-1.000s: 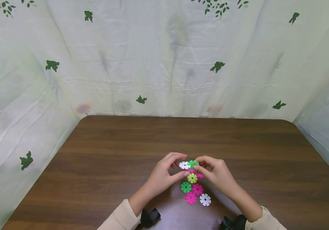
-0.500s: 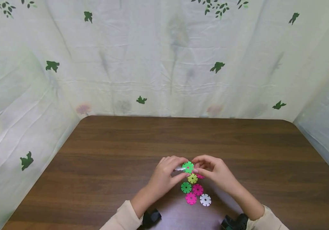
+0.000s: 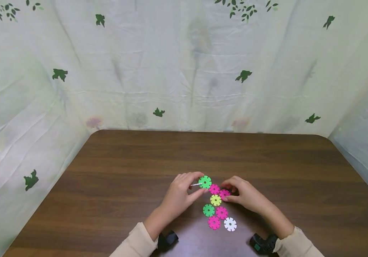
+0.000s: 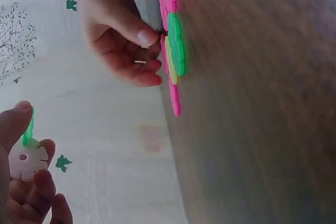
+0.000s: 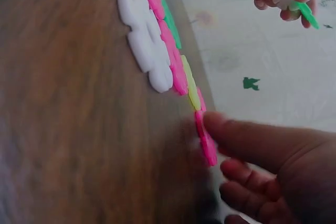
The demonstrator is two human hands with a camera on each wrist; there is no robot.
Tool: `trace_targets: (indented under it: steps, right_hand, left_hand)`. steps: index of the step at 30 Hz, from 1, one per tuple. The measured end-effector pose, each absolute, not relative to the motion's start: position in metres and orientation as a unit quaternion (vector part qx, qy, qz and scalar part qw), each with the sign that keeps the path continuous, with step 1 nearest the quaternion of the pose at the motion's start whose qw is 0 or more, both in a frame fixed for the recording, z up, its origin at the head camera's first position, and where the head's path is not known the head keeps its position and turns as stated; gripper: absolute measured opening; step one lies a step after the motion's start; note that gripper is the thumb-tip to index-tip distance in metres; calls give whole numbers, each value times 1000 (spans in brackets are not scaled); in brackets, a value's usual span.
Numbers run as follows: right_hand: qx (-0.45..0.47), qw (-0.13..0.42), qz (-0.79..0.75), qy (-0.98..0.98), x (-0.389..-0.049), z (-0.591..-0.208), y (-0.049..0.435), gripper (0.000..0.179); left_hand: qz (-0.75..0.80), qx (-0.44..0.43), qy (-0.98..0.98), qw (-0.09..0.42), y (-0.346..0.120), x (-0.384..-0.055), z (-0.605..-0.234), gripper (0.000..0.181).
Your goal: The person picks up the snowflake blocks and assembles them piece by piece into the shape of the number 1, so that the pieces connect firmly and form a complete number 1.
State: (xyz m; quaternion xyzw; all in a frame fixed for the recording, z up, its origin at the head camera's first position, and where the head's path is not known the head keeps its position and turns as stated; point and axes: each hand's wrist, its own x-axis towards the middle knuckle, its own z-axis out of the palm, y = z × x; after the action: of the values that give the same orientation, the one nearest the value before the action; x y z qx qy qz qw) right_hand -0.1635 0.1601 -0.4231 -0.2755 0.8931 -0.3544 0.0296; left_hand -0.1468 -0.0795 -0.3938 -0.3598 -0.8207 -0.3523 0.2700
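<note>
In my left hand [image 3: 180, 191] a green notched disc [image 3: 205, 182] is pinched between thumb and fingers, raised off the table. A white notched disc [image 4: 23, 161] is slotted into it at an angle; the head view shows it edge-on. My right hand [image 3: 246, 194] is low at a pink notched disc [image 3: 225, 194] lying flat, thumb tip right at its near edge and fingers bent beyond it. Beside that disc lie another pink disc [image 3: 214, 189] and a yellow disc [image 3: 216, 200].
Closer to the body, a green disc [image 3: 208, 210], two pink discs [image 3: 221, 212] and a white disc [image 3: 230, 224] lie flat on the brown wooden table [image 3: 132, 157]. A pale patterned cloth [image 3: 177, 71] hangs behind the table and at its sides.
The green disc, joined to the white one, has moved left with my left hand, uncovering a pink disc. My right hand has left the green disc and come down to the pink disc at right.
</note>
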Motion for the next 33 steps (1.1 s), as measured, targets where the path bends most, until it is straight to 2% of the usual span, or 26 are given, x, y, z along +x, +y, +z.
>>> trace_targets:
  steps: [4, 13, 18, 26, 33]
  right_hand:
    - [-283, 27, -342, 896, -164, -426, 162, 25]
    - [-286, 56, -381, 877, -163, -416, 163, 21]
    - [-286, 24, -406, 868, -160, -402, 162, 19]
    - [-311, -39, -424, 850, -153, -387, 156, 7]
    - [-355, -92, -432, 824, -144, -379, 149, 17]
  left_hand:
    - [-362, -356, -823, 254, -80, -146, -393, 40]
    - [-366, -352, -828, 237, -78, -145, -396, 39]
    - [-370, -349, -838, 197, -77, -143, -397, 38]
    - [-398, -354, -843, 82, -76, -140, -398, 38]
    - [-449, -356, -818, 56, -73, -138, -398, 38]
